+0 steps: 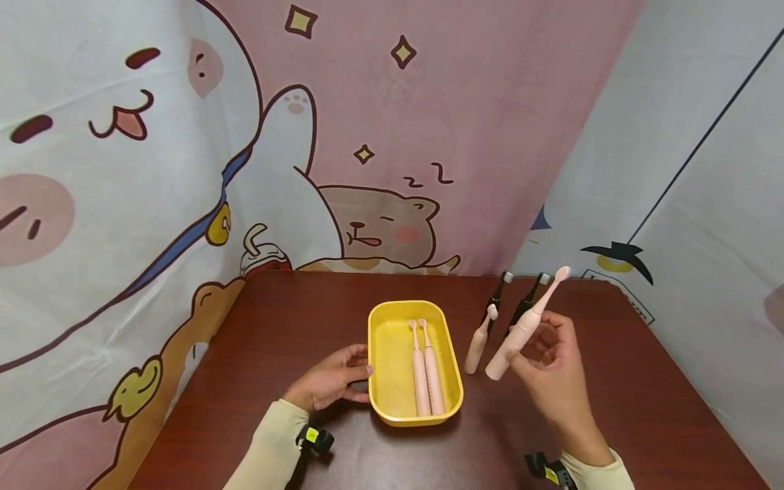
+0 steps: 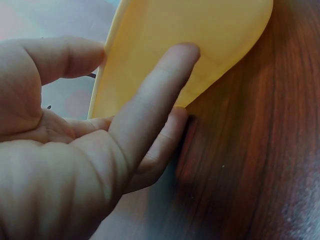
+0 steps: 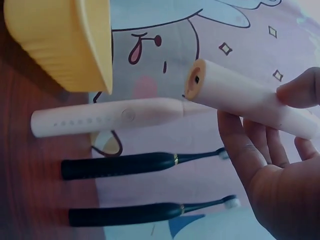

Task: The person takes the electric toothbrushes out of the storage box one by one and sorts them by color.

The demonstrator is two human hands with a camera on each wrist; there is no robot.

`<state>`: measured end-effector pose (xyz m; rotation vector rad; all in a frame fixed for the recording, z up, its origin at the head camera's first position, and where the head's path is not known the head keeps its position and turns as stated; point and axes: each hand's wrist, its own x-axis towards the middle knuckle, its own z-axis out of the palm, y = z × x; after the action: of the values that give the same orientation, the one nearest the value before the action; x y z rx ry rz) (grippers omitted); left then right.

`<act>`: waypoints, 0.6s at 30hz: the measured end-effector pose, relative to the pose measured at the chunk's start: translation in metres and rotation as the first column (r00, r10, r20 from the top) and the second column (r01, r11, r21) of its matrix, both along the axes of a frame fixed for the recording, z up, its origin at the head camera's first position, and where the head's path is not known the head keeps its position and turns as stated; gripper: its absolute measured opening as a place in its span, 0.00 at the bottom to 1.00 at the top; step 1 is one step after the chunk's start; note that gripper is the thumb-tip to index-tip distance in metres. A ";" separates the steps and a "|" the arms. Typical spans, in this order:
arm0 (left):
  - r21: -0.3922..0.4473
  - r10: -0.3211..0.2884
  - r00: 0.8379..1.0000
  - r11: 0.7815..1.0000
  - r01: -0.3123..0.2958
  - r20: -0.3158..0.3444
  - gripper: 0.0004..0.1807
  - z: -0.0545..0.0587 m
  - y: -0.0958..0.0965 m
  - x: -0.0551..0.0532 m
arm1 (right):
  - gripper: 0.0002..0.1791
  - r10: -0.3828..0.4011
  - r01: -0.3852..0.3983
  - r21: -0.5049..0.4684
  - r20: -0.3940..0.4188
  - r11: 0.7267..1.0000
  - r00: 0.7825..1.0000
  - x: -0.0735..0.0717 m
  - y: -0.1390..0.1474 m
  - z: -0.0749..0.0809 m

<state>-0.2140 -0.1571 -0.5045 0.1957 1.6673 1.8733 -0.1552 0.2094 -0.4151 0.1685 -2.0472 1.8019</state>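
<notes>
My right hand [image 1: 559, 381] pinches a pink electric toothbrush [image 1: 520, 338] by its handle, between thumb and fingers. The brush is raised and leans with its head up to the right; its round base [image 3: 196, 80] faces the right wrist camera. At the left side of a yellow tray [image 1: 386, 354], my left hand [image 1: 333, 376] rests its fingers on the outer wall, thumb tip at the rim. In the left wrist view one straight finger [image 2: 155, 95] lies against that wall. Two pink electric toothbrushes [image 1: 427, 371] lie side by side in the tray, heads away from me.
Right of the tray another pink toothbrush [image 1: 478, 346] stands upright on the dark brown table [image 1: 294, 320]. Behind it stand two black electric toothbrushes, one to the left [image 3: 120, 166] and one to the right [image 3: 125, 214]. A cartoon-printed cloth [image 1: 478, 136] hangs beyond the table's far edge.
</notes>
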 end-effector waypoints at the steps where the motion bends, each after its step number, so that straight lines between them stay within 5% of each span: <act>1: 0.000 0.001 1.000 1.000 -0.001 0.000 0.33 0.000 0.000 0.000 | 0.37 -0.011 0.011 -0.009 0.008 1.000 1.000 -0.001 0.001 -0.002; 18: 0.002 0.006 1.000 1.000 -0.006 0.000 0.33 -0.001 0.000 0.000 | 0.36 -0.182 0.172 0.154 0.053 0.973 0.982 -0.034 0.022 -0.047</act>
<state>-0.2142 -0.1569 -0.5057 0.1918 1.6678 1.8801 -0.1891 0.2314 -0.4625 -0.0324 -2.1688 1.5688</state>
